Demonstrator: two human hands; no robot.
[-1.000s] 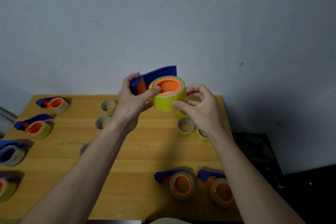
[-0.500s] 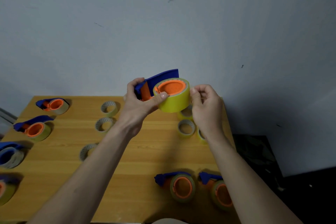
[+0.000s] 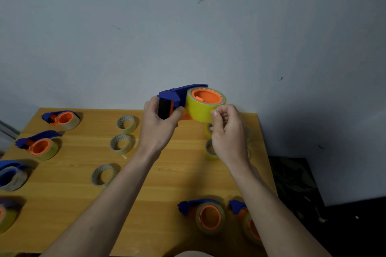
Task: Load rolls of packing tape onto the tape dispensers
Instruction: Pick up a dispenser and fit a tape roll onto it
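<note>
Above the far side of the wooden table (image 3: 158,183) I hold a blue tape dispenser (image 3: 177,95) with an orange hub. A yellow tape roll (image 3: 199,108) sits on that hub. My left hand (image 3: 159,126) grips the dispenser's blue front end, thumb on its right side. My right hand (image 3: 228,131) is at the roll's lower right, thumb and forefinger pinched together against its outer face; whether they hold the tape's end I cannot tell.
Three loose rolls (image 3: 126,124) (image 3: 120,144) (image 3: 103,175) lie left of my left arm; more rolls (image 3: 210,150) are partly hidden behind my right hand. Several loaded dispensers (image 3: 62,119) (image 3: 38,145) (image 3: 205,215) sit along the left edge and at the near right.
The dispenser has turned so its blue front end points left and toward me, and my left hand has shifted onto that end. My right hand has slid down the roll's side, fingers pinched.
</note>
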